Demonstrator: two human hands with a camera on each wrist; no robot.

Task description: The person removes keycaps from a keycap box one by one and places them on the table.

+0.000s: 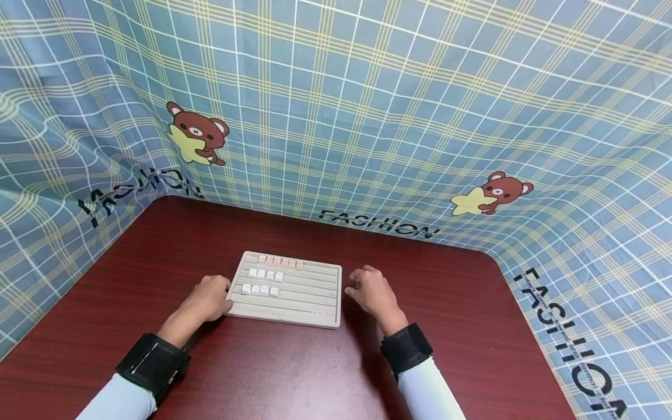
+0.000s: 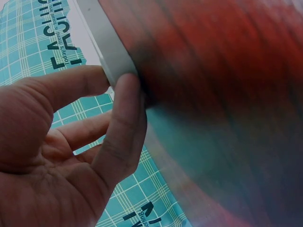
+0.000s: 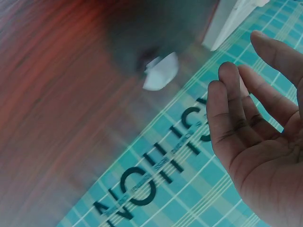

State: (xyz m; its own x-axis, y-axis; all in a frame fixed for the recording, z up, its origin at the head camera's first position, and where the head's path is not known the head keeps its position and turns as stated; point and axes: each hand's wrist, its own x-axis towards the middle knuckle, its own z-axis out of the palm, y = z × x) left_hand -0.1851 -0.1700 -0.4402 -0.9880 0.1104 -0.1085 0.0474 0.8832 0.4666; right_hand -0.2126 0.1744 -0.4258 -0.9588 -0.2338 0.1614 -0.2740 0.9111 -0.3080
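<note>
A cream ridged tray [image 1: 310, 300] lies on the table with keycaps in rows. Pale pink keycaps [image 1: 284, 262] line its top row at the left, and two rows below hold several white keycaps [image 1: 261, 273]. At the tray's left edge is my left hand [image 1: 206, 297]. In the left wrist view this hand [image 2: 52, 175] pinches the tray's rim [image 2: 111, 52] between thumb and fingers. My right hand [image 1: 374, 293] hovers just off the tray's right edge, holding nothing. In the right wrist view the right hand's [image 3: 265, 156] fingers are loosely bent near the tray's corner [image 3: 222, 26].
The dark red wooden table [image 1: 446, 350] has rounded far corners. A blue plaid cloth [image 1: 367, 116] with bears and lettering hangs behind it and along both sides. Black bands [image 1: 153, 363] wrap both wrists. A bright reflection shows on the tabletop in the right wrist view.
</note>
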